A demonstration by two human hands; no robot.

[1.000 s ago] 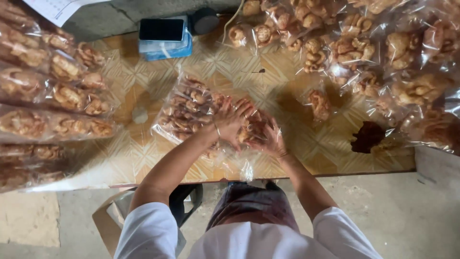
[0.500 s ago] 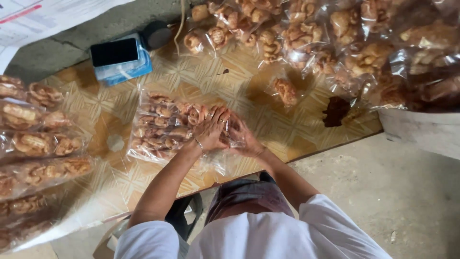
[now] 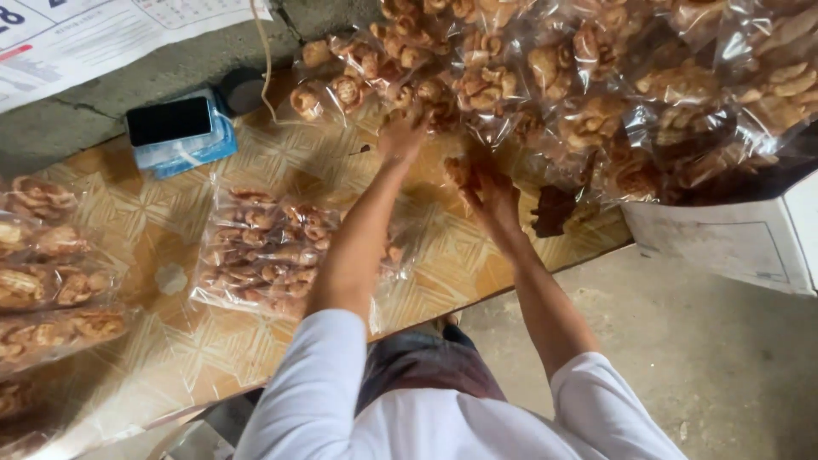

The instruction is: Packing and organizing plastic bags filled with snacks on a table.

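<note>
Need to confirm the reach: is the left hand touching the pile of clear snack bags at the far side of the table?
Touching. The head view shows the left hand with its fingers pressed into the pile of clear snack bags, no gap visible.

- clear plastic bag of brown fried snacks [image 3: 264,255] lying flat mid-table
- big heap of the same clear bags [image 3: 596,77] top right
- more bags [image 3: 51,281] stacked along the left edge
- dark phone screen [image 3: 169,120] on a blue box [image 3: 192,149]
- white printed sheet [image 3: 102,34] top left
- white carton [image 3: 741,238] at right
</note>
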